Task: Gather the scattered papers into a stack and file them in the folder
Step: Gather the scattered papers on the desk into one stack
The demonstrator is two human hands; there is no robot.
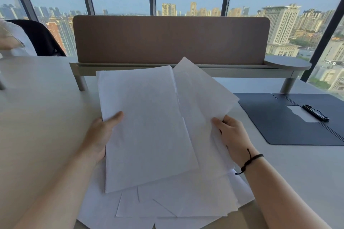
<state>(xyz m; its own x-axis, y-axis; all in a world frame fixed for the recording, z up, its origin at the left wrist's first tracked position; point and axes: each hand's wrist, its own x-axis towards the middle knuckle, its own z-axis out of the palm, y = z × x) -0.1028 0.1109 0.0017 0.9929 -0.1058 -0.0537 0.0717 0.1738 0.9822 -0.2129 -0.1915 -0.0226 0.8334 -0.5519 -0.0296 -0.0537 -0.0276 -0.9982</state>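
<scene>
White paper sheets (149,126) are gripped half-gathered by left hand (100,135) and right hand (234,135); loose sheets (186,204) remain, dark open folder (275,124) unfilled.

No text, label or number can be read on the papers (149,126) or the folder (275,117).

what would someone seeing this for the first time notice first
Probably the white papers, held up at centre between the left hand and right hand, with more loose sheets lying on the table beneath them. Next, the dark folder lying open on the table to the right, its clip showing. Behind the brown desk divider, big windows show a city skyline.
</scene>
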